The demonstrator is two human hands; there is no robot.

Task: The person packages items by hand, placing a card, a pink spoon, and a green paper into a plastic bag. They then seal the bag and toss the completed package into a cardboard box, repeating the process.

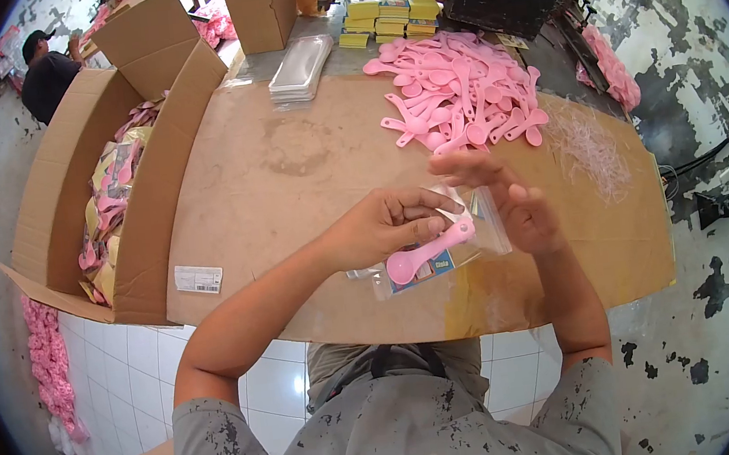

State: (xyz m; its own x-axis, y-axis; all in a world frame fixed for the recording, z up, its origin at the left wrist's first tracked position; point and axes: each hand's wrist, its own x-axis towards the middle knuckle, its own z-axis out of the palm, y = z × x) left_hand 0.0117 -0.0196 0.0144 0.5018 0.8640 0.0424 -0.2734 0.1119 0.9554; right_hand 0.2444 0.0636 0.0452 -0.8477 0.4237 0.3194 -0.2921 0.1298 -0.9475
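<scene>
A clear plastic bag point(496, 230) lies near the front of the cardboard-covered table point(291, 208), with a blue printed card point(441, 263) in or under it. Over the card rests a pink spoon point(402, 266), its bowl toward the lower left. My left hand point(395, 222) is just above the spoon's handle, thumb and fingertips bent close together; what they hold, if anything, is too small to make out. To the right, my right hand point(523, 211) is raised over the bag's edge, fingers apart and pointing left, with nothing visible in it.
A pile of pink spoons point(465, 84) lies at the back right, beside thin plastic strands point(592, 150). Stacked clear bags point(301, 67) and card stacks point(391, 11) stand behind. An open carton point(179, 158) of packed spoons is at left, a label point(198, 279) beside it. Another person point(51, 78) is far left.
</scene>
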